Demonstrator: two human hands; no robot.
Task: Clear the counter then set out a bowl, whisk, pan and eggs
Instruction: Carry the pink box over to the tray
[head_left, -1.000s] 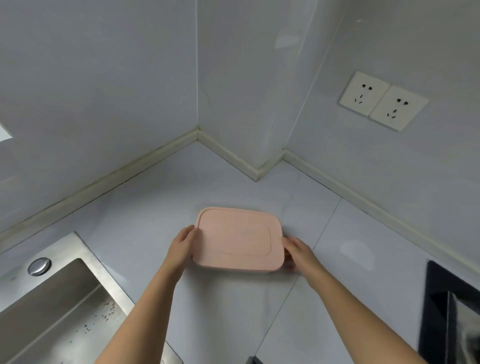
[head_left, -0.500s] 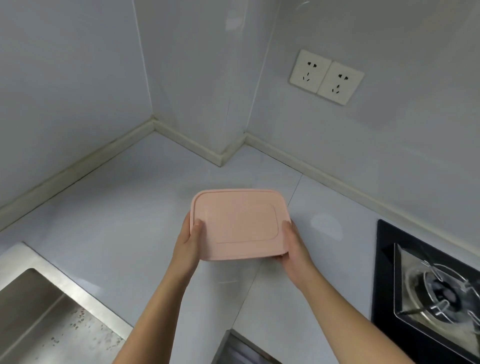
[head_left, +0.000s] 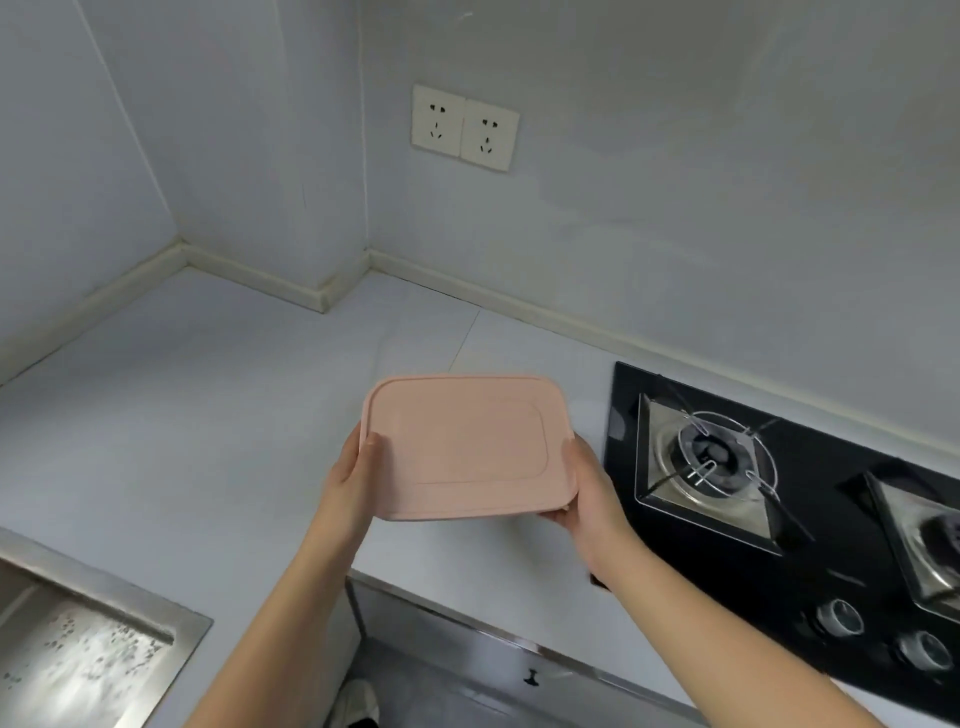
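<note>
Counter (head_left: 197, 415) edge lies just under the wrists, so a dropped box (head_left: 462, 447) might miss it and fall further; black hob (head_left: 841, 561) close on the right could catch a swing. Open room lies left. Pink and lidded, the box is held above the counter, left hand (head_left: 345, 483) and right hand (head_left: 587, 493) clamped on its short ends

1 pink lidded container (head_left: 462, 447); 2 hands: left hand (head_left: 348, 483), right hand (head_left: 592, 493); 2 wall sockets (head_left: 437, 120) (head_left: 488, 136); 2 gas burners (head_left: 709, 457) (head_left: 940, 535); 2 knobs (head_left: 837, 617) (head_left: 922, 649), possibly more beyond the frame edge; 1 sink (head_left: 130, 597).
</note>
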